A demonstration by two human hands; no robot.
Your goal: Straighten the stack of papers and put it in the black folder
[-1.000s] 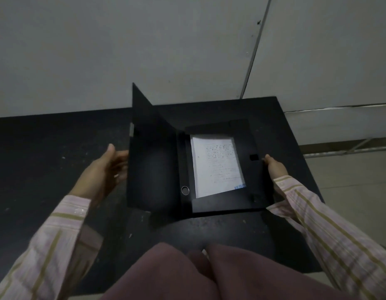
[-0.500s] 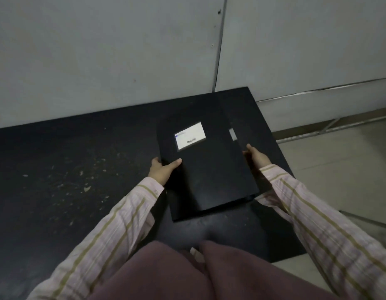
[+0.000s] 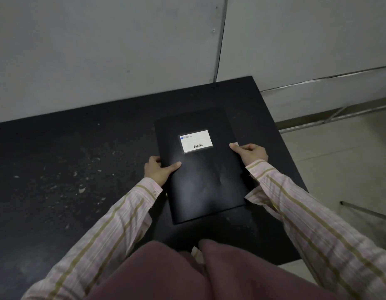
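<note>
One head-worn camera looks steeply down, close over the black table (image 3: 79,169).

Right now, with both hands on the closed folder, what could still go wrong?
1. A small pale tab shows at the black folder's right edge beside the right hand; whether it is a clasp or a sheet corner is unclear, so the cover may not be fastened and could reopen.
2. The left hand grips only the edge with the thumb on top, so lifting the folder could tilt it.
3. The table has pale debris that could stick underneath.
</note>
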